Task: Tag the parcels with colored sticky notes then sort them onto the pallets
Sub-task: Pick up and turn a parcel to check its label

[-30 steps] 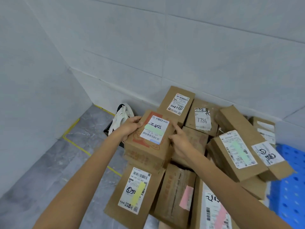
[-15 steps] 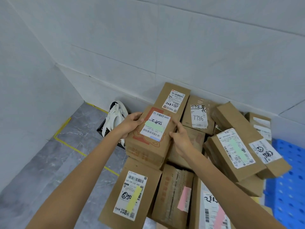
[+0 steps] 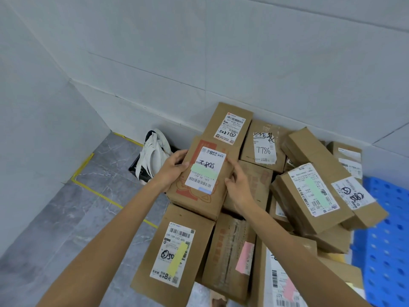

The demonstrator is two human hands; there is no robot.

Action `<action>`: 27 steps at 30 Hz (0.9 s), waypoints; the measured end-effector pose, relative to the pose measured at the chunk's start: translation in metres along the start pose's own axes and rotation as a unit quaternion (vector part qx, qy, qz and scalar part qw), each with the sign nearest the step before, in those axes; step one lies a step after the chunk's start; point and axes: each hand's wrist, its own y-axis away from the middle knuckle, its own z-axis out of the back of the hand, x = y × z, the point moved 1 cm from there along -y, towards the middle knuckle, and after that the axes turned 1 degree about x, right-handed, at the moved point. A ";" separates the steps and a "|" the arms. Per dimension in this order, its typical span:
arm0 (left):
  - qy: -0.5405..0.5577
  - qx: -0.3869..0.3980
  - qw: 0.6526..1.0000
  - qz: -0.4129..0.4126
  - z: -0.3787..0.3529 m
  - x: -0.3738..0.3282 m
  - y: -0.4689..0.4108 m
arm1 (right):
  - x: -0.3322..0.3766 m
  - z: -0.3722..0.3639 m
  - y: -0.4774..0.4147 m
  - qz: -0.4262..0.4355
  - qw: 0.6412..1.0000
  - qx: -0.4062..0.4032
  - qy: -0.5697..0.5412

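A brown cardboard parcel [image 3: 194,196] with a white label marked 2805 and a green sticky note [image 3: 204,172] lies on top of a pile of parcels. My left hand [image 3: 171,169] grips its left edge. My right hand [image 3: 238,185] holds its right edge, fingers curled against the side. Below it lie a parcel with a yellow sticky note [image 3: 178,259] and one with a pink note [image 3: 244,258]. To the right a parcel carries another green note [image 3: 315,190].
More labelled parcels, one marked 7786 [image 3: 264,149], lean against the white tiled wall. A blue plastic pallet [image 3: 386,240] sits at the right. White shoes [image 3: 152,158] lie on the grey floor at the left, inside yellow floor tape [image 3: 88,187].
Both hands stay on the green-tagged parcel; it sits slightly nearer me and more upright in view. The camera has tilted a little.
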 end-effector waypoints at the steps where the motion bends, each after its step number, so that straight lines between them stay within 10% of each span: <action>1: -0.004 -0.001 1.000 -0.004 -0.001 0.005 0.001 | -0.005 -0.001 0.000 0.001 1.000 0.006 0.023; 9: -0.136 -0.039 0.990 -0.001 -0.015 0.046 0.002 | -0.026 -0.001 0.007 0.012 0.982 0.075 0.172; 15: -0.343 -0.158 0.907 -0.186 -0.048 0.033 0.022 | -0.033 0.048 0.031 0.055 0.960 -0.101 0.254; 20: -0.355 0.036 0.909 -0.216 -0.134 0.021 0.053 | -0.052 0.082 0.040 0.012 0.950 -0.093 0.296; 27: -0.439 0.073 0.892 -0.074 -0.170 0.033 0.051 | -0.041 0.092 0.035 -0.072 0.973 -0.057 0.214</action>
